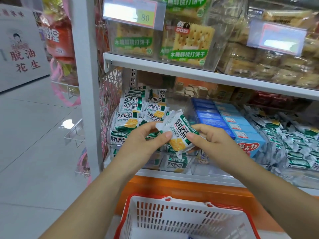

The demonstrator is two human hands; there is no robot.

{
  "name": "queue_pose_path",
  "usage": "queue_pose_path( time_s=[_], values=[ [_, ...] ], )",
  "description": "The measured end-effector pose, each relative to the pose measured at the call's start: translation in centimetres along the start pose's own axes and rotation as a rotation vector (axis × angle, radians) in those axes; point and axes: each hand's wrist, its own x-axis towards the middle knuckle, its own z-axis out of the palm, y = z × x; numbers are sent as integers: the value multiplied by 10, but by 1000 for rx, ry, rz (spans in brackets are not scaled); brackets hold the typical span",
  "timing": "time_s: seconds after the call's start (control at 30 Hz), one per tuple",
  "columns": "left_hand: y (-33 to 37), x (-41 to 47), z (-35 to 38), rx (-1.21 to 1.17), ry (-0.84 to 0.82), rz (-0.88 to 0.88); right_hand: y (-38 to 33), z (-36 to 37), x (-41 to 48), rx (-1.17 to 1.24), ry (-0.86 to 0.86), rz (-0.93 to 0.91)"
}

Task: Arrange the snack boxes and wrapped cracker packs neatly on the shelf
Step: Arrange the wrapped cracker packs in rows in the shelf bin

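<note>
cracker packs (128, 116) left of boxes (229, 121), basket (183, 219) below

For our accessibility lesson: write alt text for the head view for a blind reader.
The left hand and right hand pinch one green-and-white cracker pack before a shelf of matching packs, with rows of blue snack boxes to the right. A white, red-rimmed basket sits below.

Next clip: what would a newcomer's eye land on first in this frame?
The eye goes first to the green-and-white cracker pack at mid-frame, pinched between the left hand and the right hand in front of the lower shelf. Behind it on the left sits a pile of matching packs, with a row of blue snack boxes to the right. A white basket with a red rim fills the bottom edge.
</note>
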Motion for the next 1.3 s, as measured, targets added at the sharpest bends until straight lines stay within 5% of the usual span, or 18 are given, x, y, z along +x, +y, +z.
queue_pose_path(
  time_s=[0.4, 0.53, 0.8, 1.3],
  values=[
    [0, 3, -5, 126, 128, 148, -10, -32, 28, -73, 85, -111],
    [-1, 9, -22, 178, 339, 183, -6, -48, 60, -552, 141, -210],
    [-9, 18, -32, 322, 548, 149, -4, -36, 125, -1316, -242, -326],
    [-24, 30, -38, 390, 548, 129, 37, -5, 176, -995, -284, -128]
  ],
)
